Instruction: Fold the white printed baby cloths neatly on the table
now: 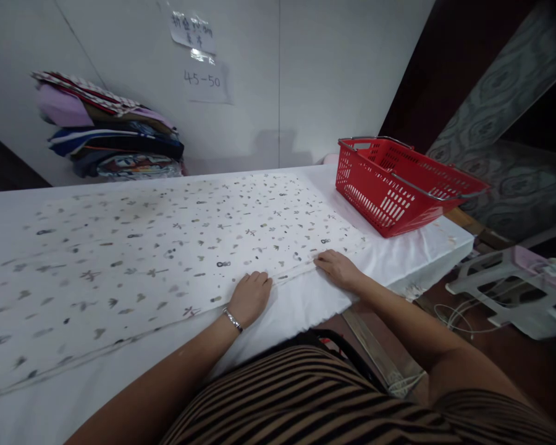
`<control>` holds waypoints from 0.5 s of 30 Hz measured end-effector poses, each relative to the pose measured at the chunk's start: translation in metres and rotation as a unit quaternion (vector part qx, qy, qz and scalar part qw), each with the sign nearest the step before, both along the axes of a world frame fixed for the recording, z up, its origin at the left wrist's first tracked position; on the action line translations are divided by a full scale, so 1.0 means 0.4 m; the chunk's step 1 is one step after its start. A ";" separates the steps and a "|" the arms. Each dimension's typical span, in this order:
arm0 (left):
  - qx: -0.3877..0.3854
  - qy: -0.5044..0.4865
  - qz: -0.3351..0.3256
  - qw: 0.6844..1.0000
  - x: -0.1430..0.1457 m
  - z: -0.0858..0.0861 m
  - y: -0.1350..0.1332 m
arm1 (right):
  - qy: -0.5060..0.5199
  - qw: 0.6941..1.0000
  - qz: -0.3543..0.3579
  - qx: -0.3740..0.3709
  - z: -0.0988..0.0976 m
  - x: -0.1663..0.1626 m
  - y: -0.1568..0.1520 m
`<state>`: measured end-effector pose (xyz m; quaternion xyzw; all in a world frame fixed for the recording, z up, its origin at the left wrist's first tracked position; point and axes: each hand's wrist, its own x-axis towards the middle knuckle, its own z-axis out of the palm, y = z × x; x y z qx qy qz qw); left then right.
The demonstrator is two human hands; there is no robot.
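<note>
The white printed cloth (185, 244) lies flat upon the white-covered table (301, 309), extending beyond both hands. Left hand (251, 299) and right hand (338, 269) rest at its near edge, fingers close together; whether they pinch it, I cannot tell.

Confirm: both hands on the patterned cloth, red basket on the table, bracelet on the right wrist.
No: the head view shows the bracelet on the left wrist. The rest stands: left hand and right hand on the patterned cloth, red basket on the table.
</note>
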<state>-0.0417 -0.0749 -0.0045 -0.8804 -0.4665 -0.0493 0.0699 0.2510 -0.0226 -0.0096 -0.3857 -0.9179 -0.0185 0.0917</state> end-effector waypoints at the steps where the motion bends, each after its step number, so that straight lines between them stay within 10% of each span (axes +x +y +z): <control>1: -0.005 -0.003 0.002 1.000 0.000 0.003 -0.003 | -0.003 1.000 0.003 0.001 0.005 0.000 -0.003; 15: 0.028 0.003 -0.010 1.000 -0.015 0.042 0.025 | -0.039 0.998 0.008 0.044 0.011 -0.014 0.010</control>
